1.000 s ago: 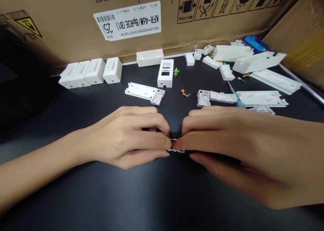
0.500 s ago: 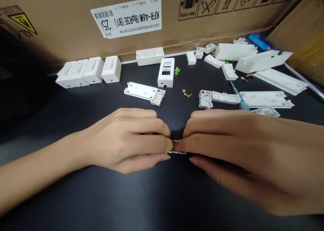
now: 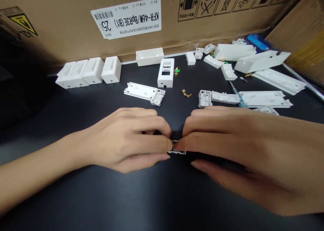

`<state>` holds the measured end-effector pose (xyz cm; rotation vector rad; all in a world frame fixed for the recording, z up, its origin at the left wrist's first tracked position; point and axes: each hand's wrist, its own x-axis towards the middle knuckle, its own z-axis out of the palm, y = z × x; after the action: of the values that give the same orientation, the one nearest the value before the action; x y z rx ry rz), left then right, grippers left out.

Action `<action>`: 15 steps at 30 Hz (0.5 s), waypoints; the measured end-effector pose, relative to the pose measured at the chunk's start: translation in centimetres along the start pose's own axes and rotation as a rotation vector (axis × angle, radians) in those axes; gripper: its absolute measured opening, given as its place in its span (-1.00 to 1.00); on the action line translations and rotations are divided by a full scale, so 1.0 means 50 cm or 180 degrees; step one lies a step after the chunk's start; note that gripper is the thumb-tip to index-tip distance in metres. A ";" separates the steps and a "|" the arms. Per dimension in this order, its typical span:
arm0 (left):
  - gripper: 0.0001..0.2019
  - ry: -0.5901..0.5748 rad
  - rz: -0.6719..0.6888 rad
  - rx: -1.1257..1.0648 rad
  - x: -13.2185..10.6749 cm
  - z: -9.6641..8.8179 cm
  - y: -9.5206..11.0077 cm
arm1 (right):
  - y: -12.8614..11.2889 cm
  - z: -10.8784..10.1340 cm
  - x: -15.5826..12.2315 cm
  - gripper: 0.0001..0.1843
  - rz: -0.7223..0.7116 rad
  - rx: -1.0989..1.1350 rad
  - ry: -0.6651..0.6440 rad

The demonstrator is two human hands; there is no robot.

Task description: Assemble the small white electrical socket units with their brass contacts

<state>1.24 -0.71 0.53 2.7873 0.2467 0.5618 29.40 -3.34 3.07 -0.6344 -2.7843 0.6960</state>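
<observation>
A small white plastic piece with a notched edge (image 3: 180,152) lies on the near side of the white box-shaped plastic housing with cut-out windows (image 3: 166,80). Its visible edges run left to right; its full long axis is hidden. The left hand (image 3: 129,141) has fingers closed on it. The right hand (image 3: 243,150) touches it with the forefinger, thumb parted; whether other fingers grip cannot be seen. Since the earlier frame, that thumb stands slightly farther off.
</observation>
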 end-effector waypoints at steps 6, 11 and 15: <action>-0.89 -0.0033 0.0006 -0.0029 0.003 -0.001 -0.002 | -0.003 -0.003 -0.006 -0.85 0.0034 -0.0018 -0.0027; -0.88 -0.0051 0.0017 -0.0017 0.003 -0.003 -0.001 | -0.006 -0.003 -0.004 -0.83 0.0040 -0.0058 -0.0034; -0.89 -0.0068 0.0033 -0.0051 0.003 -0.004 0.000 | -0.008 -0.001 -0.001 -0.80 0.0005 -0.0060 -0.0020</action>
<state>1.30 -0.62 0.76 2.7791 0.2223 0.5339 29.32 -3.67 3.33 -0.6390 -2.7996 0.6740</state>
